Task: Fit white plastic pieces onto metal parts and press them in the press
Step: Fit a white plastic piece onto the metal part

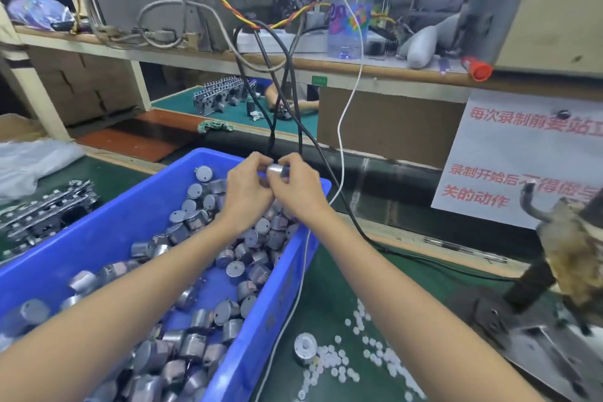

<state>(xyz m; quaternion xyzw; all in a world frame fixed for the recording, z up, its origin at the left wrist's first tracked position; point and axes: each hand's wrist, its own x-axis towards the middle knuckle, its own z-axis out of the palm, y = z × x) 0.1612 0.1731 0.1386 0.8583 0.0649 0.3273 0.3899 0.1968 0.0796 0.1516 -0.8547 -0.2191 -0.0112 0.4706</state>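
Over the far end of the blue bin, the left hand pinches one end of a metal part lying sideways, and the right hand grips its other end. The press stands well to the right, nearer the right hand, beyond the white plastic pieces.

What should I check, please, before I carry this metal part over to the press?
1. Metal part pinched by left hand and right hand: ok.
2. White piece seated on it: cannot tell, fingers hide it.
3. Spare white pieces on the mat: ok.
4. Press bed free: cannot tell, blurred.
5. Mat free of cables: not ok, a white cable lies beside the blue bin.
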